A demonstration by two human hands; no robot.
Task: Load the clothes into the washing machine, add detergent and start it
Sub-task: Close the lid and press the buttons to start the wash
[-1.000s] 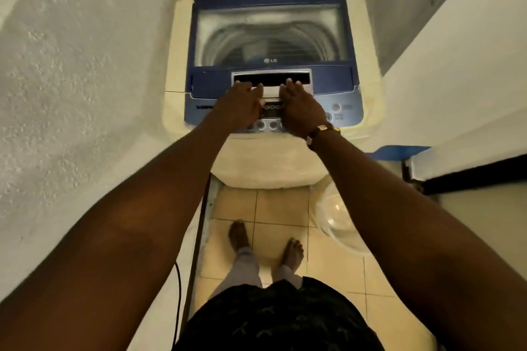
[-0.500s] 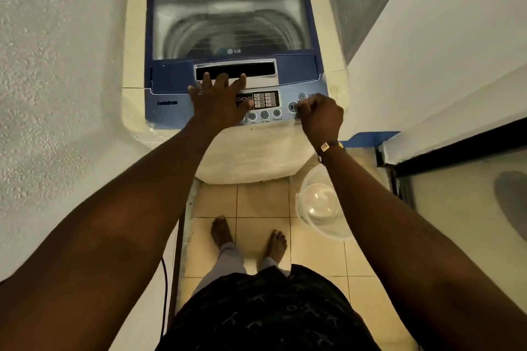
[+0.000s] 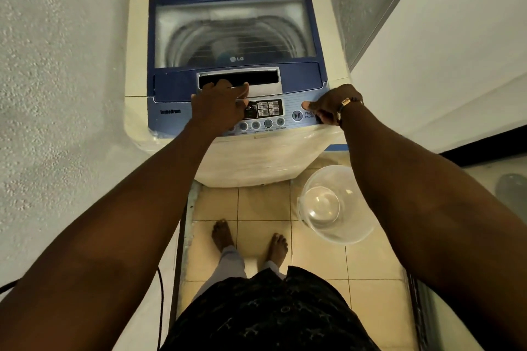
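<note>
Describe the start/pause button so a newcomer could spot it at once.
Find the washing machine and its pale blue control panel along the front edge. The start/pause button sits near its right end, beside the right hand. It is the largest round button and bears a play-pause symbol.

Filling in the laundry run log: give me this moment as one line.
stage: starting | washing machine lid: closed | left hand: flat on panel by lid handle | right hand: finger at button above start/pause | clear basin: on floor
</note>
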